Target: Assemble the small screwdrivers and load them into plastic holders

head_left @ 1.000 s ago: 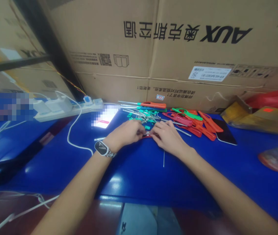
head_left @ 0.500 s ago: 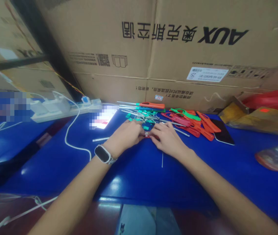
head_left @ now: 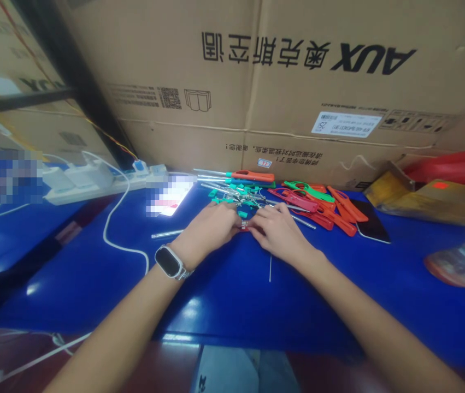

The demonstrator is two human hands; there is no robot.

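My left hand (head_left: 211, 229), with a watch on its wrist, and my right hand (head_left: 276, 232) meet fingertip to fingertip on the blue table (head_left: 232, 295). Between them they pinch a small red part with a metal piece (head_left: 244, 224); most of it is hidden under the fingers. Just behind the hands lies a heap of small teal parts and metal rods (head_left: 238, 195). A thin metal rod (head_left: 270, 267) lies on the table near my right wrist, and another rod (head_left: 166, 234) lies left of my left hand.
Red, orange and green plastic handles (head_left: 318, 204) are piled at the right with a dark phone (head_left: 374, 221). A lit phone (head_left: 170, 197), a power strip (head_left: 93, 180) and a white cable (head_left: 117, 229) lie at the left. Large cardboard boxes (head_left: 298, 82) wall the back.
Both hands have stayed pinched together on the small red part, with only slight finger shifts. The view has drifted a little.
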